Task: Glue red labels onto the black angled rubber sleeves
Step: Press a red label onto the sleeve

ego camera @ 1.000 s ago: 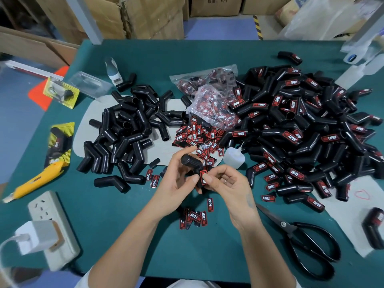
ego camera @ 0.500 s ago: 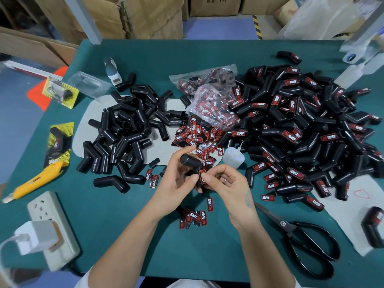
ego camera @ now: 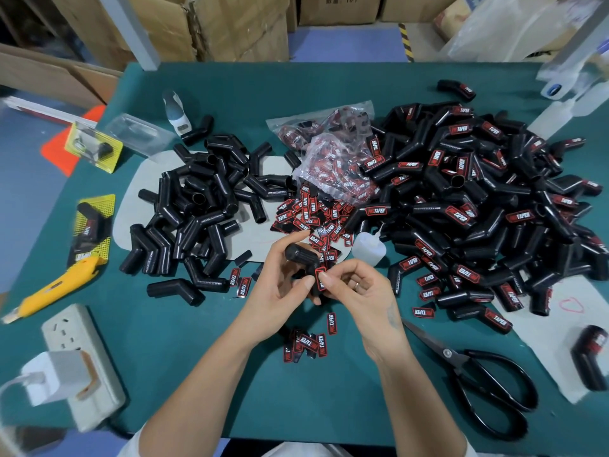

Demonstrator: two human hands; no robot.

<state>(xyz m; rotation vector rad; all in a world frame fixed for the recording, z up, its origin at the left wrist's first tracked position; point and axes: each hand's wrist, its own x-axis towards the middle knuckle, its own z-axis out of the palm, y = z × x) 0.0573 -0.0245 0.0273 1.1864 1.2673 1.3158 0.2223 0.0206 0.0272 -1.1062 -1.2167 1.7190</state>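
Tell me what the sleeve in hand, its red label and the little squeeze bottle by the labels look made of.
Sleeve: matte black rubber by the look, dull sheen, ribbed at the bend on its neighbours. Red label: thin and flat with printed white lettering, possibly soft rubber or plastic; I cannot tell which. Squeeze bottle: translucent whitish plastic, probably soft, with a slim nozzle.

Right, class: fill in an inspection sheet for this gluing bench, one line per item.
Surface: green table, grey mat under the plain pile.
Job's things: unlabelled sleeves; labelled sleeves; loose red labels; glue bottle.
Clutter: scissors, yellow knife.
Hands: left hand grips a held sleeve; right hand pinches a label against it.
Cables: white charger in power strip.
Surroundings: cardboard boxes.
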